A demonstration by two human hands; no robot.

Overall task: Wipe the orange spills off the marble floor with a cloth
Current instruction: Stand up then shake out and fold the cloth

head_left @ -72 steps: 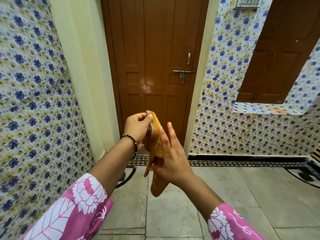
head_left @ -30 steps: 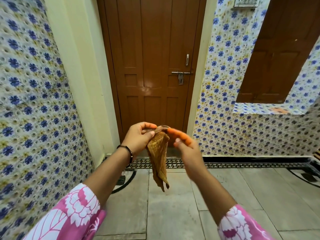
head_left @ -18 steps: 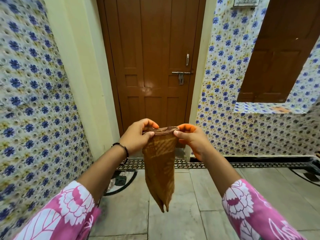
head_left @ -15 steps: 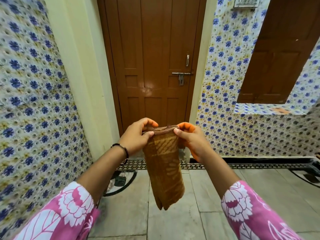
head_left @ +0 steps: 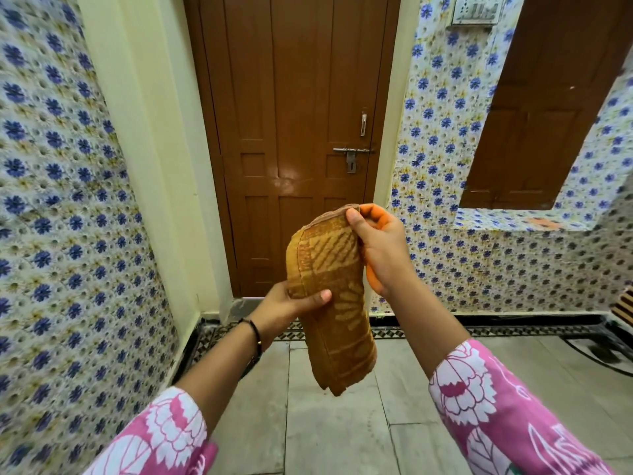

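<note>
Up in the air in front of the brown door, the folded orange-brown cloth hung lengthwise above the marble floor. The right hand pinched its top edge, thumb in front, orange-stained fingers curled behind. The left hand gripped it lower down at mid-length, thumb pressed across the front, the other fingers hidden behind the cloth.

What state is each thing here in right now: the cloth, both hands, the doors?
cloth: folded, hanging, held off the floor
right hand: pinches the cloth's top edge, fingertips stained orange
left hand: grips the cloth's middle
door: closed
floor: no spill visible
</note>
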